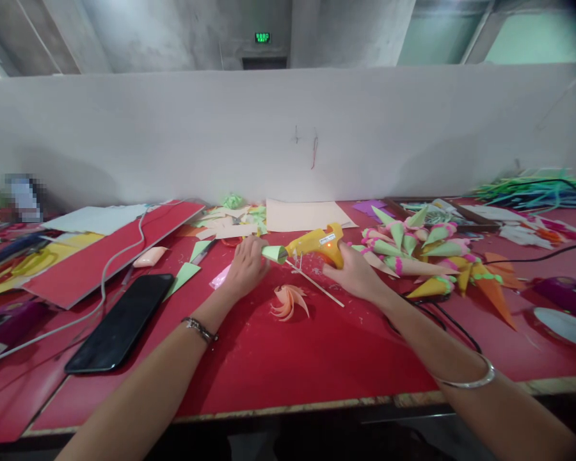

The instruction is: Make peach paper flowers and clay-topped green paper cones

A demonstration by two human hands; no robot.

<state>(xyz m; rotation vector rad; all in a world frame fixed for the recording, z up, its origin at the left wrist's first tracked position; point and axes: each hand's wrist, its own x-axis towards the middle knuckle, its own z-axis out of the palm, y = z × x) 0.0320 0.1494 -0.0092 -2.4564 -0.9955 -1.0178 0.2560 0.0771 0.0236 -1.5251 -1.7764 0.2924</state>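
My left hand (248, 266) is closed around a small light-green paper cone (274, 254), its wide end turned to the right. In my right hand (354, 274) is a yellow hot glue gun (312, 243) with an orange light lit on its side. The gun's nozzle points left and meets the rim of the cone; whether it touches the paper I cannot tell. Below the gun a thin wooden stick (319, 285) lies slantwise on the red table. A curled peach paper flower (289, 303) rests in front of both hands.
A black phone (120, 323) and a red board (110, 253) lie on the left, a white cable (106, 269) crossing the board. Finished-looking paper cones (413, 246) are heaped at right, near black cords (454, 330). Peach paper sheets (307, 216) lie by the white partition (221, 141).
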